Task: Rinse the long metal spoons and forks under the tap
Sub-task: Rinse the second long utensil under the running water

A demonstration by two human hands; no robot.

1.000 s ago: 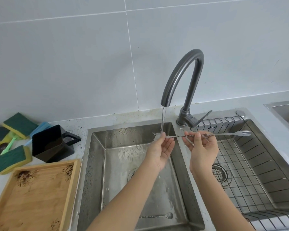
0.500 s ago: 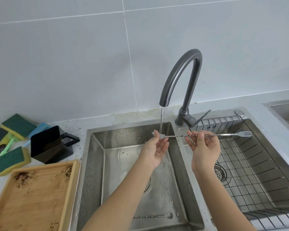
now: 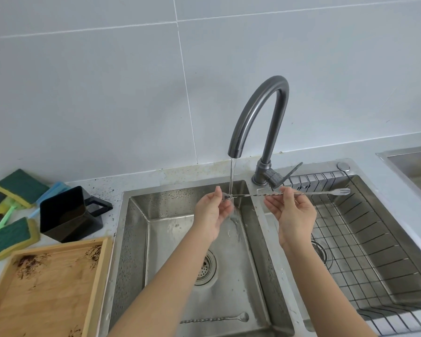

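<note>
A long twisted metal fork (image 3: 326,192) is held level across the divider between the two sink basins, its prongs pointing right. My right hand (image 3: 292,214) pinches its shaft near the middle. My left hand (image 3: 212,212) holds its left end with the fingertips, right in the thin stream of water from the dark curved tap (image 3: 260,117). A second long twisted spoon (image 3: 216,319) lies on the floor of the left basin (image 3: 136,239), near the front edge.
A wire rack (image 3: 365,239) fills the right basin. A black square jug (image 3: 66,212) stands left of the sink, with green and yellow sponges (image 3: 7,237) beyond it. A dirt-smeared wooden tray (image 3: 46,288) lies at the front left. Another sink's corner (image 3: 413,166) shows far right.
My left hand has slid down and opened a little at the fork's left end. The fork stays level under the water, and my right hand holds almost still.
</note>
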